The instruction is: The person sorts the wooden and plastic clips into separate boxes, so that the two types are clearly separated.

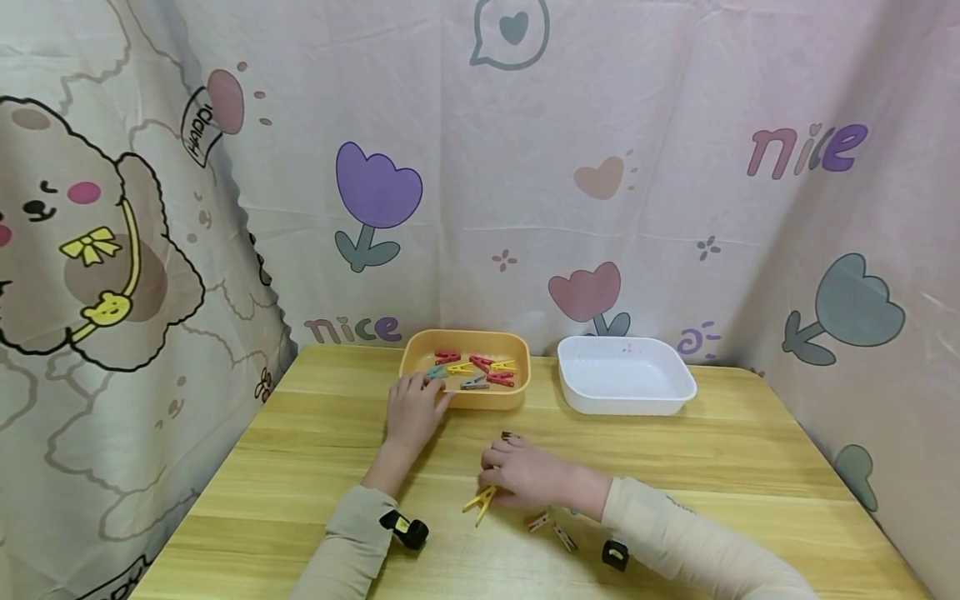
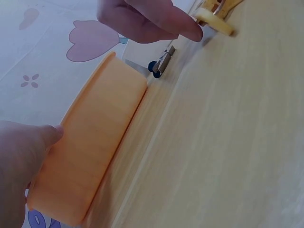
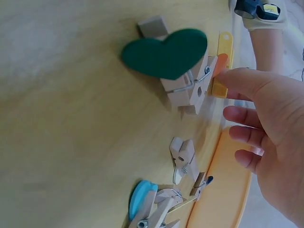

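Note:
My left hand (image 1: 411, 412) holds the near left corner of an orange plastic tray (image 1: 491, 401), with its thumb along the rim in the left wrist view. Red, yellow, blue-green and grey clothespins lie inside that tray. Over the table, my right hand (image 1: 536, 475) pinches a yellow clothespin (image 1: 480, 502) between thumb and fingers; its two legs point toward me. Close under this hand lie small wooden clothespins, among them one with a dark green heart (image 3: 166, 53), one with a blue top (image 3: 141, 199) and one with dark blue decoration (image 2: 161, 61).
A white tray (image 1: 626, 403) stands right of the orange one at the back of the wooden table (image 1: 300, 467). Two wooden clothespins, one with an orange part (image 1: 538, 521) and a darker one (image 1: 564, 537), lie nearer me. A printed curtain (image 1: 465, 167) hangs behind.

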`<action>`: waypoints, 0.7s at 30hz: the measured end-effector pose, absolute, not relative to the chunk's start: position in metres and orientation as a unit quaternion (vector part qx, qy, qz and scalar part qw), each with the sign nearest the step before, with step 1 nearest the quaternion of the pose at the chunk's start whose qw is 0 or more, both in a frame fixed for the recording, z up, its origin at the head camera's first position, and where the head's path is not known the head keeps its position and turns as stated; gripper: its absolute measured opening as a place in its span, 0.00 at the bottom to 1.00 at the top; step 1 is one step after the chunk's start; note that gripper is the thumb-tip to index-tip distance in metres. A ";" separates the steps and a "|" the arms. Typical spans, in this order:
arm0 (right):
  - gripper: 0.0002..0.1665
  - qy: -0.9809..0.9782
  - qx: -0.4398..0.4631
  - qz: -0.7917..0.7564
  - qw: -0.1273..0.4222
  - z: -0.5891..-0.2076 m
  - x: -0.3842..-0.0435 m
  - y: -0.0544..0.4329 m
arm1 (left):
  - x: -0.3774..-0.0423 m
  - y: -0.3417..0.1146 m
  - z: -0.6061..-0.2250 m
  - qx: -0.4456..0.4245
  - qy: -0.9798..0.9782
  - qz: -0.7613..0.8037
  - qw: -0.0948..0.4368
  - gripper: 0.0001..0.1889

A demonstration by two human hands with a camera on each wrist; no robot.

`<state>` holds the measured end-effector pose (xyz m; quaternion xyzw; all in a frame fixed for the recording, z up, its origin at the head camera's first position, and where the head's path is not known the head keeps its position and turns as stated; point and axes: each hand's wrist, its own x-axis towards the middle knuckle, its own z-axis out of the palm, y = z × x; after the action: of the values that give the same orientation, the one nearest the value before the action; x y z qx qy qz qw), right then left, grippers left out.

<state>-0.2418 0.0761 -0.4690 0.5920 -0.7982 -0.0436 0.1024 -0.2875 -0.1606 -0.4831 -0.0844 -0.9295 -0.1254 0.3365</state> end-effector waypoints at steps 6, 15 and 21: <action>0.16 -0.799 0.592 -0.039 0.097 -0.472 -0.248 0.076 | -0.288 -0.161 -0.484 -0.087 -0.927 -0.126 0.343 0.14; 0.15 -0.811 0.578 -0.011 0.088 -0.462 -0.252 0.078 | -0.287 -0.161 -0.484 -0.090 -0.925 -0.124 0.346 0.14; 0.13 -0.817 0.569 -0.003 0.091 -0.449 -0.252 0.080 | -0.288 -0.161 -0.484 -0.095 -0.919 -0.121 0.363 0.13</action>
<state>-0.2522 0.0804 -0.4493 0.5691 -0.8172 -0.0029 0.0912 -0.2878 -0.1609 -0.4844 -0.0949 -0.9191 -0.1205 0.3629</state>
